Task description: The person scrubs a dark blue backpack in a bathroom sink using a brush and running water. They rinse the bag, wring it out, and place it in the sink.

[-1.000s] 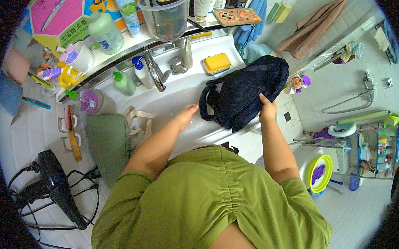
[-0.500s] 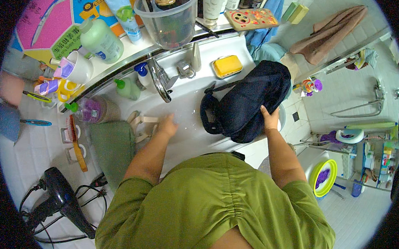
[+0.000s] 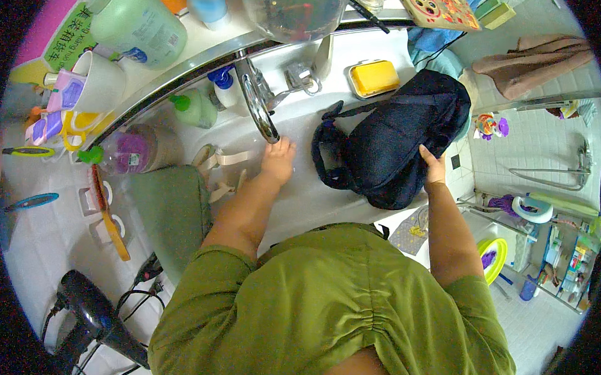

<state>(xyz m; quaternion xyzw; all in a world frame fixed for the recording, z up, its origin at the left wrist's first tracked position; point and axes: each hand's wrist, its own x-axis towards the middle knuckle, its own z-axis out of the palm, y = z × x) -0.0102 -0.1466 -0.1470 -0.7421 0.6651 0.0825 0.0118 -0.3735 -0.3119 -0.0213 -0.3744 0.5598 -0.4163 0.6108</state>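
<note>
A dark navy fabric bag (image 3: 410, 139) lies over the right side of the white sink (image 3: 299, 211), its strap loops toward the basin's middle. My right hand (image 3: 433, 168) grips the bag's right edge, thumb on top and the other fingers hidden beneath. Just under the spout of the chrome tap (image 3: 254, 102) is my left hand (image 3: 279, 161), fingers stretched toward the spout end and nothing seen in them. Left of that hand, a green fabric bag (image 3: 168, 212) rests against the sink's left end, its beige straps (image 3: 231, 158) hanging into the basin.
Yellow soap (image 3: 375, 77) sits in a dish on the back rim. Pump bottles (image 3: 195, 109) and a purple-liquid bottle (image 3: 129, 152) stand at the left. A shelf above holds a green bottle (image 3: 136, 26), a white cup (image 3: 102, 82) and a phone (image 3: 437, 9). A black hair dryer (image 3: 97, 316) hangs lower left.
My left hand has moved up and right, from beside the beige straps to the tap's spout. The right hand keeps its hold on the navy bag. The whole view has shifted.
</note>
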